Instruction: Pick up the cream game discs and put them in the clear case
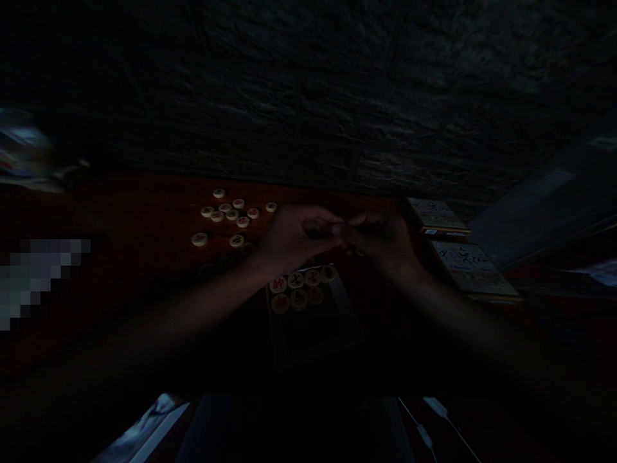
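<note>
A: What can't you see clearly from where you sit?

B: Your light is very low. The near end of your shallow, clear-sided rectangular tray (346, 305) sinks into black, so you can't follow its near edge with certainty. Beside your left forearm a few loose pieces are mere shadows, and a pixelated patch (29, 280) covers whatever lies at the far-left edge.

A: And your grip?

B: Your left hand (292, 238) and right hand (388, 241) meet just beyond the tray, fingertips together, each grip narrow. You may have something small between them, but I cannot tell; the fingers cover that spot.

A: How do your pieces look?

B: Your seven round, pale, wood-like discs (299, 299) lie flat in the tray: four in the far row, three in the nearer one, each marked with a red or black character. To the left, on your reddish-brown wooden worktop (159, 212), more loose pale discs (232, 215) lie scattered, their characters too small for you to read.

A: What else is around you?

B: To your right, two flat, light-topped boxes with dark lettering (470, 265), one farther than the other. A dark, rough stone wall (289, 96) stands on the far side.
</note>
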A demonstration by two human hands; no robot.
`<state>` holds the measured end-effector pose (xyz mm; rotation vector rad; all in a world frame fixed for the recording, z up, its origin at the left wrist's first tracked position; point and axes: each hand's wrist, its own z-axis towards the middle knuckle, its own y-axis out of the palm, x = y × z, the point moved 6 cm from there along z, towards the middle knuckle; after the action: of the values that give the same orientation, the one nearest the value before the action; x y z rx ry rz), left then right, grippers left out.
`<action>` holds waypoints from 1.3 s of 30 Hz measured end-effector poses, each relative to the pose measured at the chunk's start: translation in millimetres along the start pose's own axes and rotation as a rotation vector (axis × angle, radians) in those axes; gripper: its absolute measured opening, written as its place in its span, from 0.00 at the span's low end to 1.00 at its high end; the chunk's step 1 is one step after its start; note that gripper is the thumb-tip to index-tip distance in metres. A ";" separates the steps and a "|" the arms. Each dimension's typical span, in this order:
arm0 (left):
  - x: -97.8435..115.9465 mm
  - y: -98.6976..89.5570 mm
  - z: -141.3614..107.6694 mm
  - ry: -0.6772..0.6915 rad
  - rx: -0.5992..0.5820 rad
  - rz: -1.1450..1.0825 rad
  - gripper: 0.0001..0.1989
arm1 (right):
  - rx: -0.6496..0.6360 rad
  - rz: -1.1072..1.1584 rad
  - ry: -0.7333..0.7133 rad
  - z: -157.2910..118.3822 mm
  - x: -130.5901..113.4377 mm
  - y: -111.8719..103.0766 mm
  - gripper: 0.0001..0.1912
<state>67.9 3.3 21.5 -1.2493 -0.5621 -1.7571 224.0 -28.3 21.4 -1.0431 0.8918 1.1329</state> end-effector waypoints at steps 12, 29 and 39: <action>-19.8 -12.4 1.4 -0.197 0.104 -0.288 0.18 | -0.027 0.045 -0.004 -0.1 -6.1 3.3 0.20; -18.8 -11.8 2.3 -0.224 0.107 -0.384 0.16 | -0.041 0.100 -0.062 -0.1 -0.7 0.7 0.17; -18.3 -10.6 1.7 -0.241 0.093 -0.391 0.18 | -0.011 0.020 -0.062 -0.8 -6.4 -0.3 0.20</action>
<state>61.6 17.3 6.7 -1.3614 -1.0769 -1.8778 222.9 -30.8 27.3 -1.0048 0.8496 1.1816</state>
